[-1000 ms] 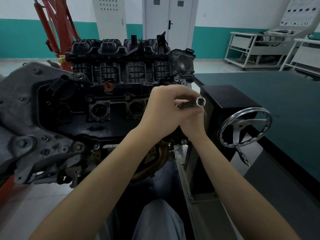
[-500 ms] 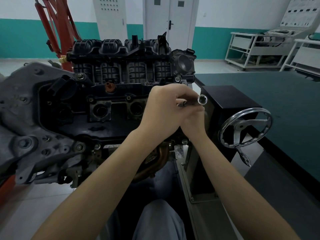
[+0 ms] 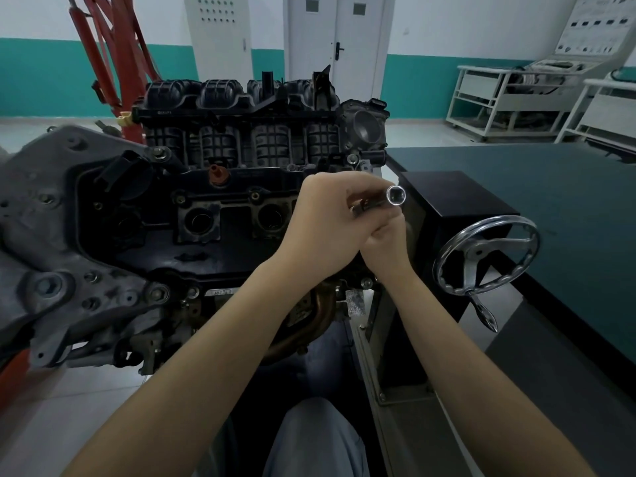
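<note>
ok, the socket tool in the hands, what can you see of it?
The socket tool is bright chromed metal: a round socket, hollow open end toward the camera, on a slimmer shaft running left. It lies roughly level over the engine. The left hand grips the shaft; the right hand lies beneath, grip unclear.

The left hand is covering most of the slim chrome socket wrench, leaving only its open round end showing, and is hiding the fingertips of the right hand. The grey cast-metal engine casing is running off the left edge.

Engine left, handwheel right; gap between.
</note>
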The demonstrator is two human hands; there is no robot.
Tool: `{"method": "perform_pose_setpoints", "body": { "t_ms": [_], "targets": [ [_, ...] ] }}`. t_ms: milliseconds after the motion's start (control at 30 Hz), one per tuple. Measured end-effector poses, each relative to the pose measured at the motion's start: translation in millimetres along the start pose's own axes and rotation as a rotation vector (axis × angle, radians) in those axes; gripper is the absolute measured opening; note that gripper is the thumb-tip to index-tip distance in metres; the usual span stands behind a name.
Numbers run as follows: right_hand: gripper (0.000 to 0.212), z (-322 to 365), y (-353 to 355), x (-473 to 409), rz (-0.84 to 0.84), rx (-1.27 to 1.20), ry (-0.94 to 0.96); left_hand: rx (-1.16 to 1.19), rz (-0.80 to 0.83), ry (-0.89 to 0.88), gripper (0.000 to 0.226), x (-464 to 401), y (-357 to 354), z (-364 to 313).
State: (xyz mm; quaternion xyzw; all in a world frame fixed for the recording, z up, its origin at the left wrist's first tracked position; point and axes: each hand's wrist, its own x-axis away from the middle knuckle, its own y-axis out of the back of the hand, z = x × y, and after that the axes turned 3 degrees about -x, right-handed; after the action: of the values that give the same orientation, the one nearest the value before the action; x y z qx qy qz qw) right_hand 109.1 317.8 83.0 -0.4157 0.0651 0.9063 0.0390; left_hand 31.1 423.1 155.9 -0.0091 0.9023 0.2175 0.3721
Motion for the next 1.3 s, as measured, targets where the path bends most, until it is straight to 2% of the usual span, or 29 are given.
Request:
{"method": "perform_pose_setpoints", "body": {
  "t_ms": [133,300,500,667,733,900,1067,1133,1300],
  "targets": [
    [0.009,3,0,2,-0.025,0.014,-0.015,0.044,0.092,0.017,0.024,0,2,2],
    [0.013,0,0,2,-0.005,-0.048,-0.018,-0.021,-0.059,-0.006,0.017,0,1,3],
    [0.011,-1,2,2,-0.001,0.038,-0.016,0.075,0.099,0.017,0.025,0,2,4],
    [0.013,10,0,0,0.000,-0.056,-0.050,0.008,-0.091,0.007,0.020,3,-3,3],
    [0.012,6,0,0,-0.001,-0.017,-0.025,0.019,-0.086,0.013,0.021,3,-3,3],
    [0.013,3,1,1,-0.019,0.005,-0.008,0.122,0.059,0.014,0.028,2,0,3],
    [0.012,12,-1,0,-0.008,-0.088,-0.051,-0.104,-0.073,-0.066,0.018,1,-3,3],
    [0.015,8,0,0,-0.012,-0.083,-0.023,-0.110,-0.108,-0.082,0.014,3,-4,4],
    [0.019,4,1,0,-0.025,-0.072,-0.039,0.059,0.044,-0.022,0.022,3,0,4]
  ]
}}
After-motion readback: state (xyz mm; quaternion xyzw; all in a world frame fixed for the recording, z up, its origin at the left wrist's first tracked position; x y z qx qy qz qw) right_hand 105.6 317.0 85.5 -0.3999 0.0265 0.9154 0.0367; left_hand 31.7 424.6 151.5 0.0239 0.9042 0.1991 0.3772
